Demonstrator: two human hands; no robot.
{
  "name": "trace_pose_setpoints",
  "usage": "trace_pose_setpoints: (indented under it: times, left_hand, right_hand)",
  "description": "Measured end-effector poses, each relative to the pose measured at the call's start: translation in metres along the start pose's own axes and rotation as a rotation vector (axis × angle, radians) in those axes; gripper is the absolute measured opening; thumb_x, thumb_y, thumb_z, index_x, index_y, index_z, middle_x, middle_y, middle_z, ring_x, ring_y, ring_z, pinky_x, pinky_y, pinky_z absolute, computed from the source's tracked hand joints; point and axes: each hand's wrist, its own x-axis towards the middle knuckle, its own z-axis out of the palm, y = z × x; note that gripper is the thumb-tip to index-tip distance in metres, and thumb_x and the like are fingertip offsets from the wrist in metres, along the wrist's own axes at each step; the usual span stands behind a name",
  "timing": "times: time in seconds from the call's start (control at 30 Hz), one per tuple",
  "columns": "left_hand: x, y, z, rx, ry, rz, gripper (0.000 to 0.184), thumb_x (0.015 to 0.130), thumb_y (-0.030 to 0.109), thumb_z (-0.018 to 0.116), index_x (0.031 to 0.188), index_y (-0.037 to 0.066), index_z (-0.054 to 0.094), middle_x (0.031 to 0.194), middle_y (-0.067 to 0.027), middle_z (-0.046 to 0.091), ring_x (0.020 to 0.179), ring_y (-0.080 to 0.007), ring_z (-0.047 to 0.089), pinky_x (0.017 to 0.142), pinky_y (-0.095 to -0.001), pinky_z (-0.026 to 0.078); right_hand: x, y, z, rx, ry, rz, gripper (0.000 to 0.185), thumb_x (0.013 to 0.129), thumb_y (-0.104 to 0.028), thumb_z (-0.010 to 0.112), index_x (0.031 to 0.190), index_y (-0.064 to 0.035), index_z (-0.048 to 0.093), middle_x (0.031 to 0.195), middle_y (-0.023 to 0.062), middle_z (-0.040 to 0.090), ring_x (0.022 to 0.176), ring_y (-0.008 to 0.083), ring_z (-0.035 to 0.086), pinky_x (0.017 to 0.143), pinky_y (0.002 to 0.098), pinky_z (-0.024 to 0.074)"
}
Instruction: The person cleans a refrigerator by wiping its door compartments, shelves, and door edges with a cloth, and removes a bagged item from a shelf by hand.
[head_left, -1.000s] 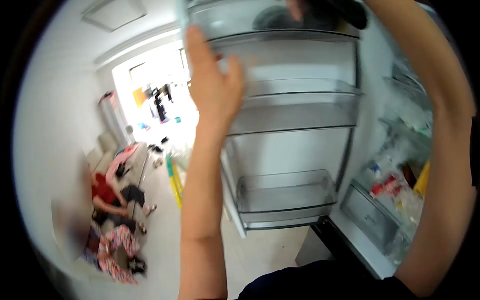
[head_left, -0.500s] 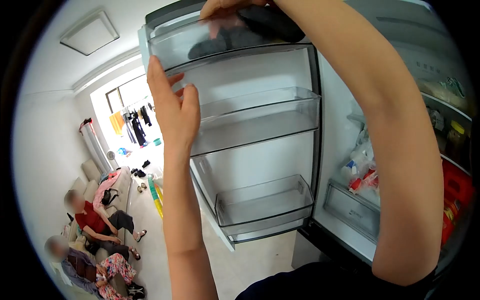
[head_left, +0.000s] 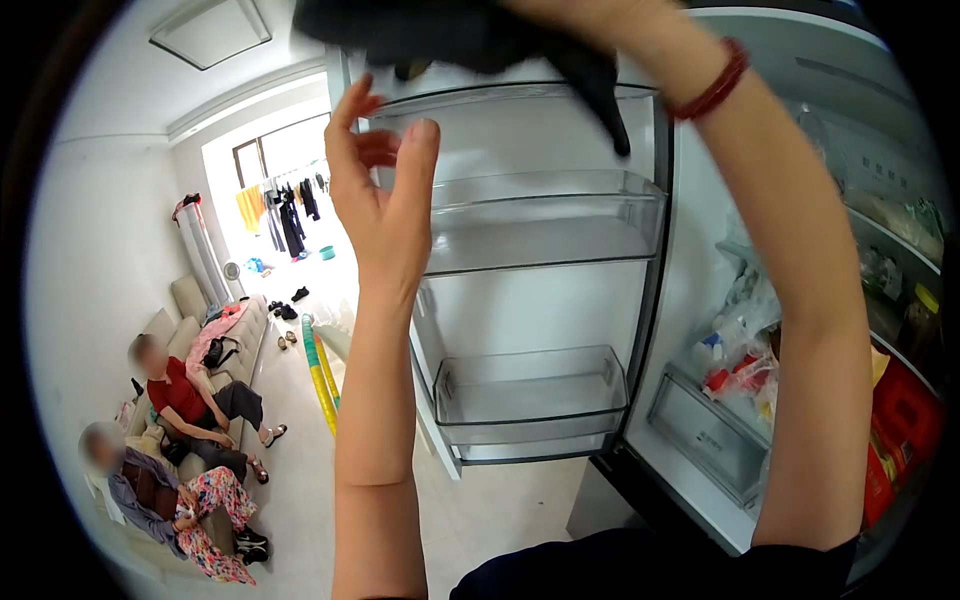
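My right hand (head_left: 600,18) is at the top edge, its fingers mostly out of view, closed on a dark cloth (head_left: 450,38). The cloth is blurred and hangs across the upper part of the open fridge door, one narrow end (head_left: 608,115) drooping below the hand. My left hand (head_left: 385,195) is raised beside the left side of the door, palm up and fingers loosely spread, with nothing in it. Just right of it is the clear middle door shelf (head_left: 545,235). The top door shelf (head_left: 500,92) is largely hidden behind the cloth.
A clear lower door shelf (head_left: 530,400) sits beneath. Right of the door, the fridge holds plastic bags (head_left: 745,320), a clear drawer (head_left: 705,435), a yellow-lidded jar (head_left: 922,315) and a red package (head_left: 900,430). Two people sit on a sofa (head_left: 185,300) at left.
The dark cloth has come up out of the top door shelf with my right hand. My left hand has moved off the door edge, slightly rightward. The view has shifted a little.
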Motion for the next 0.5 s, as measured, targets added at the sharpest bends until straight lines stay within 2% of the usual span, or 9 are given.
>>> trace_pose_setpoints:
  times: [0.07,0.1,0.17,0.2,0.27,0.37,0.43,0.47,0.5]
  left_hand:
    - [-0.011,0.005,0.001,-0.593,-0.161,-0.202,0.047,0.093,0.019,0.067,0.132,0.002,0.049,0.114,-0.0071,0.061,0.096,-0.0170,0.061,0.078,-0.0289,0.053]
    - [-0.021,0.011,0.012,-0.585,0.107,-0.328,0.045,0.092,0.018,0.069,0.130,0.002,0.051,0.112,-0.0068,0.063,0.101,-0.0168,0.061,0.079,-0.0299,0.054]
    - [-0.016,0.010,0.012,-0.573,0.248,-0.330,0.036,0.092,0.014,0.068,0.123,0.000,0.057,0.109,-0.0062,0.065,0.102,-0.0172,0.061,0.081,-0.0309,0.053]
    - [-0.013,0.002,0.004,-0.411,0.287,-0.286,0.031,0.092,0.012,0.068,0.119,0.000,0.060,0.109,-0.0067,0.065,0.101,-0.0166,0.061,0.083,-0.0306,0.052]
    - [-0.007,-0.006,-0.020,-0.034,0.253,-0.132,0.018,0.091,0.007,0.065,0.108,-0.001,0.067,0.106,-0.0073,0.067,0.096,-0.0144,0.061,0.088,-0.0295,0.048]
    - [0.004,-0.016,-0.032,0.814,0.117,0.374,0.019,0.082,0.010,0.071,0.098,0.000,0.068,0.096,-0.0120,0.071,0.086,-0.0231,0.068,0.084,-0.0323,0.051]
    - [0.001,-0.032,-0.017,0.603,0.078,0.183,0.027,0.072,0.015,0.077,0.095,0.003,0.068,0.090,-0.0150,0.071,0.084,-0.0320,0.069,0.077,-0.0370,0.053]
    - [-0.001,-0.014,-0.007,0.799,0.038,-0.076,0.035,0.067,0.018,0.080,0.097,0.006,0.068,0.088,-0.0159,0.070,0.083,-0.0360,0.068,0.072,-0.0413,0.053]
    - [0.003,-0.032,-0.001,0.841,-0.013,-0.031,0.032,0.067,0.012,0.078,0.098,0.006,0.069,0.087,-0.0172,0.070,0.084,-0.0374,0.068,0.072,-0.0437,0.053]
  right_hand:
    - [-0.025,-0.011,0.027,0.175,-0.272,0.103,0.041,0.083,-0.032,0.071,0.065,-0.0020,0.050,0.061,0.0116,0.054,0.057,0.0188,0.050,0.055,0.0350,0.0425]
    - [-0.029,-0.016,0.024,0.157,-0.505,0.103,0.035,0.088,-0.030,0.065,0.072,-0.0006,0.056,0.070,0.0153,0.060,0.064,0.0238,0.055,0.062,0.0375,0.0462]
    - [-0.028,0.005,0.033,-0.006,-0.285,-0.241,0.038,0.094,-0.034,0.055,0.082,0.0009,0.063,0.076,0.0184,0.063,0.073,0.0306,0.060,0.070,0.0417,0.0488]
    - [-0.024,0.018,0.034,-0.111,-0.217,-0.315,0.041,0.096,-0.036,0.050,0.087,0.0016,0.065,0.080,0.0198,0.064,0.077,0.0336,0.061,0.074,0.0436,0.0497]
    - [-0.016,0.045,0.001,-0.392,-0.291,-0.080,0.047,0.099,-0.038,0.043,0.093,0.0025,0.067,0.086,0.0224,0.066,0.084,0.0384,0.064,0.079,0.0471,0.0501]
    - [-0.027,0.044,-0.021,-0.534,-0.657,0.356,0.052,0.096,-0.043,0.045,0.096,0.0035,0.068,0.096,0.0253,0.067,0.093,0.0413,0.064,0.082,0.0483,0.0497]
    - [-0.032,0.038,-0.024,-0.494,-0.738,0.401,0.051,0.094,-0.043,0.047,0.096,0.0036,0.068,0.099,0.0262,0.067,0.094,0.0420,0.064,0.083,0.0485,0.0498]
    - [-0.035,0.048,-0.015,-0.512,-0.688,0.409,0.051,0.090,-0.045,0.050,0.095,0.0024,0.069,0.095,0.0258,0.068,0.091,0.0423,0.065,0.081,0.0481,0.0504]
    - [-0.040,0.054,-0.015,-0.493,-0.663,0.391,0.050,0.090,-0.044,0.050,0.095,0.0022,0.069,0.094,0.0256,0.068,0.090,0.0419,0.065,0.080,0.0480,0.0505]
